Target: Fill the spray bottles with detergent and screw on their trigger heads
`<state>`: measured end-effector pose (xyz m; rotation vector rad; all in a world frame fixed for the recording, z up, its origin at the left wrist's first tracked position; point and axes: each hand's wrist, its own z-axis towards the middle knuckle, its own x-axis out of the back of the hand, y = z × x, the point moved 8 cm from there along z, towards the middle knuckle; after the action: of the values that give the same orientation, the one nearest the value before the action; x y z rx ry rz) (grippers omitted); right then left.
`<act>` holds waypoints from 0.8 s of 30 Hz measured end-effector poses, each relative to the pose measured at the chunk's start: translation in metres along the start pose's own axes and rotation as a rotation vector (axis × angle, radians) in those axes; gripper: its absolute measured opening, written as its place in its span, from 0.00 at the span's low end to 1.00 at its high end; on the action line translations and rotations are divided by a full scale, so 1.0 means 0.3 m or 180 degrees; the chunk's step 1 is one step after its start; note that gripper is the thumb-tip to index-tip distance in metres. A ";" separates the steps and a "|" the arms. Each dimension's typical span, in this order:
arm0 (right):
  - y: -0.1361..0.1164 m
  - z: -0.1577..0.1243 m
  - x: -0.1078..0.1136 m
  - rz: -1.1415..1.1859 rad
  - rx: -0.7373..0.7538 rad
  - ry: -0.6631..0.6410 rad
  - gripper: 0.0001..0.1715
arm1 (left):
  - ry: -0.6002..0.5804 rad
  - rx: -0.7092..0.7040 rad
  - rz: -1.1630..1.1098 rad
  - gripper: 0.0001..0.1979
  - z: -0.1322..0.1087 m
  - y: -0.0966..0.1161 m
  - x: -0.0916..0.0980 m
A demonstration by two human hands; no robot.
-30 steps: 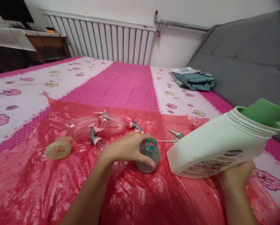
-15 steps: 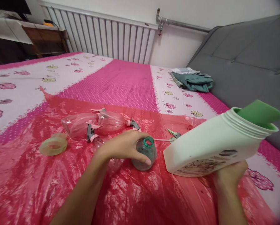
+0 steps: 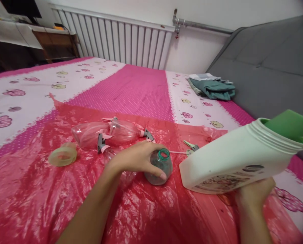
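My left hand (image 3: 138, 157) is wrapped around a small clear bottle (image 3: 164, 166) with a green, uncapped neck, which stands upright on red plastic sheeting (image 3: 146, 210). To the right, my right hand (image 3: 258, 191) grips a large white plastic bottle (image 3: 232, 159) from its far lower side, my fingers mostly hidden behind it. That bottle leans well over to the right, a green piece (image 3: 289, 123) sticking out of its wide mouth. Between the two bottles lies a green-and-grey spray head (image 3: 191, 146) with a thin tube.
Several clear spray bottles with pink-and-grey heads lie left of my left hand, one a clear bottle (image 3: 123, 130). A pale translucent ring-shaped lid (image 3: 62, 156) rests farther left. Folded cloths (image 3: 212, 86) sit near the grey headboard (image 3: 270, 61); a radiator (image 3: 115, 39) stands behind the bed.
The whole view has shifted slightly, so things appear a little farther right. The white bottle's mouth has moved somewhat more to the right and lower. Both hands keep their holds.
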<state>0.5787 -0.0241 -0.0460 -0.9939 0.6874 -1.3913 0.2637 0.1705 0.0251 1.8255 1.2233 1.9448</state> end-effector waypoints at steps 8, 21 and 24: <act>-0.026 -0.004 -0.004 0.0083 0.0022 0.0041 0.23 | -0.0001 -0.0044 -0.0054 0.29 0.000 0.004 0.002; -0.044 -0.008 -0.003 0.0070 0.0080 0.0001 0.22 | 0.0010 0.0048 0.0004 0.33 -0.007 0.003 0.005; -0.056 -0.012 -0.004 0.0076 0.0092 -0.0002 0.23 | -0.0012 0.0044 -0.0001 0.35 -0.006 0.000 0.000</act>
<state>0.5675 -0.0220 -0.0329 -0.9604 0.6748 -1.3764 0.2621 0.1698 0.0252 1.8346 1.2392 1.9366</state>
